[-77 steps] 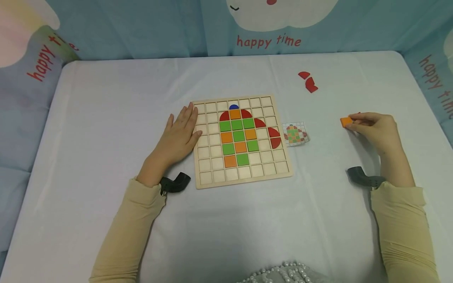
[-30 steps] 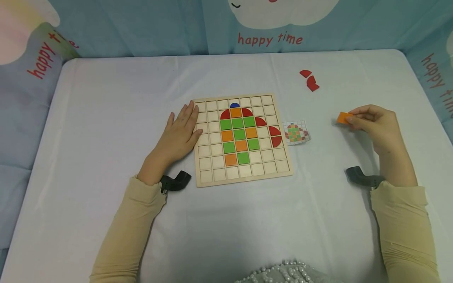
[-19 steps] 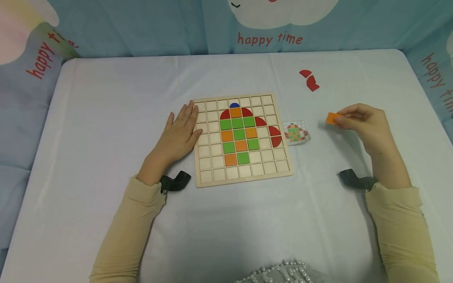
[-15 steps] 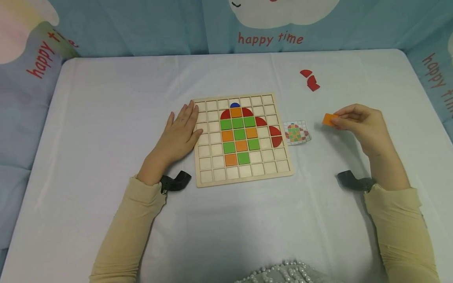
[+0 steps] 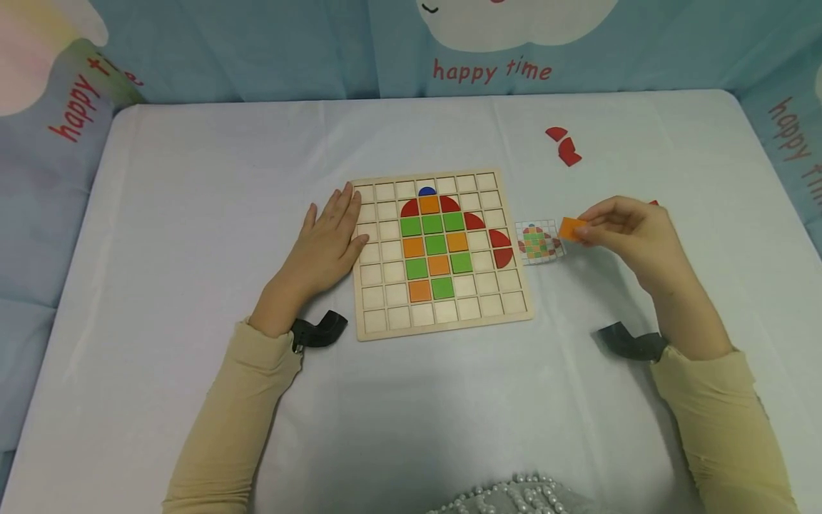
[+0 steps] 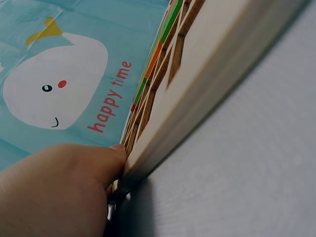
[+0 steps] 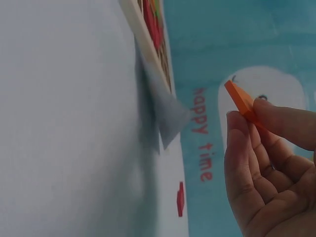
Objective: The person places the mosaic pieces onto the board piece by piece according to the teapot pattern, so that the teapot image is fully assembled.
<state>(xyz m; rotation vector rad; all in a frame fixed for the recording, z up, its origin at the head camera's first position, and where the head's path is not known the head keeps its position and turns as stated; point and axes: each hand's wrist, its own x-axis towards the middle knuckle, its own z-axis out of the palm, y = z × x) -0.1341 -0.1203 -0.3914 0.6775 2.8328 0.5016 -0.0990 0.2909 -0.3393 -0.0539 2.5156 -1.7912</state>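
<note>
My right hand (image 5: pixel 632 239) pinches an orange square tile (image 5: pixel 570 229) between thumb and fingers, held above the table just right of the small picture card (image 5: pixel 538 241). In the right wrist view the same orange tile (image 7: pixel 241 101) is tilted at the fingertips. My left hand (image 5: pixel 321 246) lies with straight fingers along the left edge of a wooden grid board (image 5: pixel 443 325). The left thumb (image 6: pixel 116 155) touches the board's rim in the left wrist view. Green, orange, red and blue pieces sit in the board's middle and right cells.
Several loose red pieces (image 5: pixel 568 151) lie on the white table (image 5: pixel 225 157) beyond the card. Another red piece (image 5: pixel 653 203) shows partly behind the right hand. A blue printed cloth (image 5: pixel 257 50) stands along the back and sides.
My right hand has lifted the orange tile and carried it left to the card's right edge. The red piece behind that hand has come back into sight. The left hand stays in place.
</note>
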